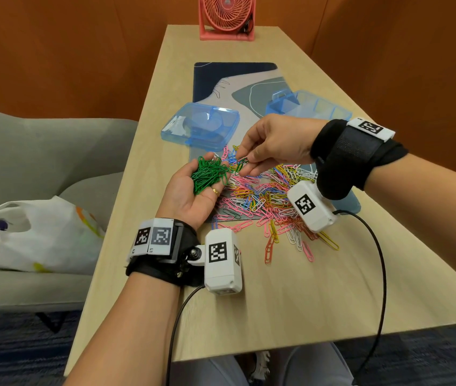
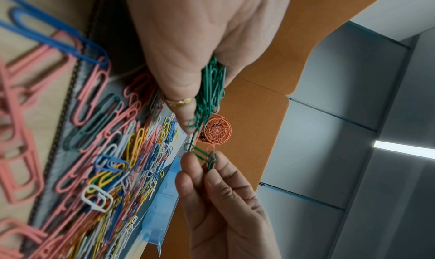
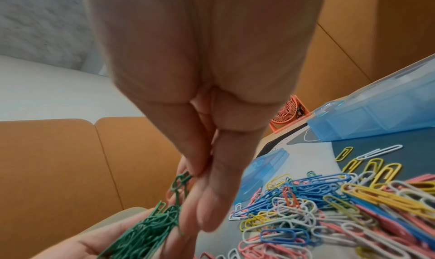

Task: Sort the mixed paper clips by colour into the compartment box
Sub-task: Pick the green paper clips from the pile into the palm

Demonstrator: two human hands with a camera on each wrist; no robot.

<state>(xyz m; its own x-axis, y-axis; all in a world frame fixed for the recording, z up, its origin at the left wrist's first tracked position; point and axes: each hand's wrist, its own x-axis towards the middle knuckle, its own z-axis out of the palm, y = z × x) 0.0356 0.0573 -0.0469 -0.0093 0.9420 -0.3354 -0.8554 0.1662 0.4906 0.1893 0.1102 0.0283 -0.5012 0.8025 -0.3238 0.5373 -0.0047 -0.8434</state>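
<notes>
My left hand (image 1: 193, 195) cups a green clip bundle (image 1: 209, 174) palm-up over the mixed pile (image 1: 265, 199), gathering one colour; my right grip (image 1: 244, 165) pinches another green clip (image 1: 240, 165) beside it. Compartment box (image 1: 313, 105) sits beyond the pile on the tabletop (image 1: 277, 302).

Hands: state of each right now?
Left hand: palm up, cupping a bunch of green clips.
Right hand: pinching a few green clips.

Left hand (image 1: 193, 193) cups green clips (image 1: 208, 174); right hand (image 1: 274, 144) pinches one.
</notes>
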